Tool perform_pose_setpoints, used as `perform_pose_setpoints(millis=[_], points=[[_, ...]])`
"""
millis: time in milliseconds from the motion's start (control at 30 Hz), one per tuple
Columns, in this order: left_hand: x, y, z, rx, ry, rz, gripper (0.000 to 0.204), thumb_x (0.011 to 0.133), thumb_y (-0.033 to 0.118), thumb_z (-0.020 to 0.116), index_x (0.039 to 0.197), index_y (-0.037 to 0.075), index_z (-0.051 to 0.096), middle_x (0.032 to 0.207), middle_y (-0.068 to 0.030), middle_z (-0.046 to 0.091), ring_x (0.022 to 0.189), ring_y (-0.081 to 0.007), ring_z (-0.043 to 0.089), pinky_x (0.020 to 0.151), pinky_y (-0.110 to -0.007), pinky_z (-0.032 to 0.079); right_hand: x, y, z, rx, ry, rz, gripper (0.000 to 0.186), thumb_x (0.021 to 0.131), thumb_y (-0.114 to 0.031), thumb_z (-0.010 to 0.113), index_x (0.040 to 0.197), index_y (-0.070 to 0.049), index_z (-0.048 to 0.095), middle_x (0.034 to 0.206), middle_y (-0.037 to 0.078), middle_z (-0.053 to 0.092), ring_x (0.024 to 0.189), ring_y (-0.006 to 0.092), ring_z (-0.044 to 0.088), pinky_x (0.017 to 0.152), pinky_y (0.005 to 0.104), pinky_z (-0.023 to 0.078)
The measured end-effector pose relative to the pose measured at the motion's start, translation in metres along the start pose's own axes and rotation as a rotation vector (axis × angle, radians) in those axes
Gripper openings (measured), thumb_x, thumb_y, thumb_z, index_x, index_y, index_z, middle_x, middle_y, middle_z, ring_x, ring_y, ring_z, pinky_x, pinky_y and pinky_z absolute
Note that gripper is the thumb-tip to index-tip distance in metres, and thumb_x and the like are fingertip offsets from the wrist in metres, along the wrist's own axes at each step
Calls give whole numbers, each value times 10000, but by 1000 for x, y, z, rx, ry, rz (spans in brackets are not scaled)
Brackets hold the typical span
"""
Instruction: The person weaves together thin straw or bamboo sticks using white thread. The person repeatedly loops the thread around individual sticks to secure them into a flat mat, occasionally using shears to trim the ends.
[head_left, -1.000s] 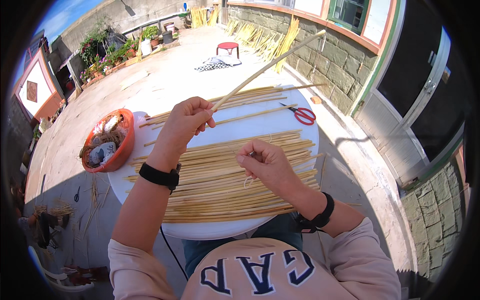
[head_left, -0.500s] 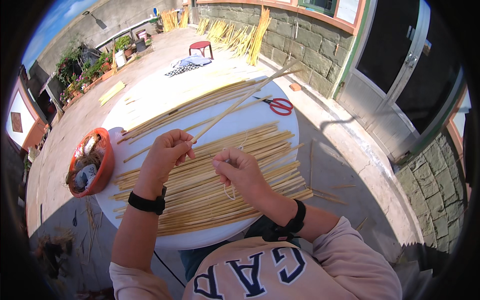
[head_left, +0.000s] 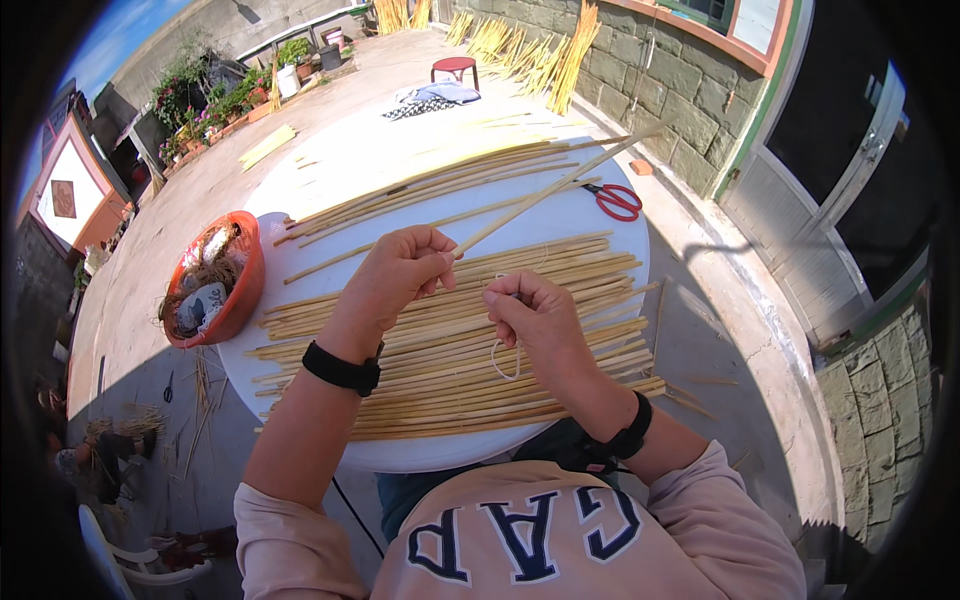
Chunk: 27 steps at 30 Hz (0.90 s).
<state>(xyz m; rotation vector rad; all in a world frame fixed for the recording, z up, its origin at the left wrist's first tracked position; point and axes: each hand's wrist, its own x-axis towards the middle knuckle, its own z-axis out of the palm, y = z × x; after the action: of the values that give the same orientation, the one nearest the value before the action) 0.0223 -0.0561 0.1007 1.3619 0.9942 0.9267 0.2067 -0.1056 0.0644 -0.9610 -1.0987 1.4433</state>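
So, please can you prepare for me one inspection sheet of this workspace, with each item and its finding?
Surface: white round table, largely covered, far part in bright sun.
Work things: rows of pale stalks lying on the table; single stalk held above it; white cord.
Clutter: red-handled scissors by the table's right edge; orange basin, filled, at the left edge; loose stalk pieces on the ground.
Hands: left hand grips the single stalk by its near end; right hand pinched shut, white cord hanging from it.
Cables: black cable beside the left forearm; ends hidden.
Surroundings: stone wall, door, red stool, potted plants.
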Motion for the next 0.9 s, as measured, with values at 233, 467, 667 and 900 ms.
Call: perform_pose_setpoints(millis=[233, 467, 667, 900], points=[[-1, 2, 1, 48, -38, 9, 135, 871, 104, 565, 970, 14, 586, 727, -37, 617, 584, -39, 462, 523, -172, 356, 4, 3, 3, 4, 0, -20, 87, 856, -105, 629, 869, -19, 621, 670, 1, 567, 553, 51, 498, 498, 187, 394], [-6, 4, 5, 56, -30, 11, 153, 862, 92, 563, 982, 1, 590, 727, -42, 618, 576, -42, 458, 519, -174, 353, 6, 3, 3, 32, -2, -41, 80, 858, -102, 625, 865, -22, 619, 662, -1, 565, 553, 50, 495, 497, 191, 390], [-7, 3, 6, 42, -37, 4, 145, 854, 86, 567, 965, -1, 596, 714, -39, 617, 569, -41, 464, 515, -171, 357, 6, 2, 3, 29, 2, -46, 76, 859, -102, 626, 863, -26, 620, 661, -2, 563, 550, 47, 492, 493, 189, 387], [-5, 1, 6, 46, -38, 8, 140, 848, 81, 572, 960, 1, 596, 708, -39, 618, 562, -42, 469, 506, -171, 362, 6, 4, 2, 37, 6, -37, 71, 858, -95, 628, 863, -25, 618, 662, -5, 561, 546, 44, 487, 484, 189, 386]])
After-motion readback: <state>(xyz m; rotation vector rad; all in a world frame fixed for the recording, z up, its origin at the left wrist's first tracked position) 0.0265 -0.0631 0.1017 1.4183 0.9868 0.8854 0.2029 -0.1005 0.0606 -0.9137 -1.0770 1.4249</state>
